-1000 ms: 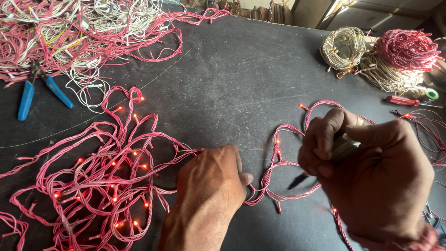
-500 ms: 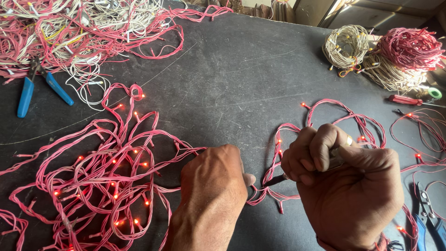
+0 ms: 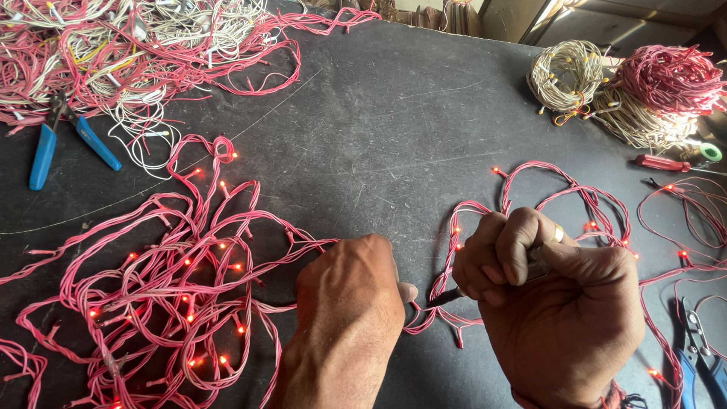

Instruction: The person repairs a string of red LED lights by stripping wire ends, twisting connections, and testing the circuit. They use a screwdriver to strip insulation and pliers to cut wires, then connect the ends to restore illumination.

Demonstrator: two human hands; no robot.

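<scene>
Pink twin-lead light string (image 3: 522, 189), its small red lamps lit, loops across the dark work surface (image 3: 379, 113) and passes directly under both hands. Left hand (image 3: 352, 303) rests knuckles-up on the string; its fingers are curled under and the thumb tip shows at the right edge, apparently pinning the wire, though what the fingertips actually pinch is hidden. Right hand (image 3: 556, 303) is closed in a fist round a slim dark-tipped tool (image 3: 447, 297), fingers (image 3: 496, 254) pressed together over its shaft, a ring on one of them. The tool tip lies just off the left thumb, touching or nearly touching the wire between the two hands.

Judgement on workmanship: the tip should meet only the one lead or lamp base being worked, with the left hand keeping that stretch taut and flat. As the lamps are lit, the string appears live; bare conductors are best kept clear of skin.

Containers: none in view. Stock lies loose. Beyond the left knuckles sits a lit tangle of pink string (image 3: 166, 295); farther off, a mixed pink and white wire heap (image 3: 113, 45) with blue-handled pliers (image 3: 68, 140). Well beyond the right fingers lie a cream wire coil (image 3: 568, 76) and a pink wire bundle (image 3: 670, 76); a second blue-handled cutter (image 3: 697, 348) lies beside the right wrist.
</scene>
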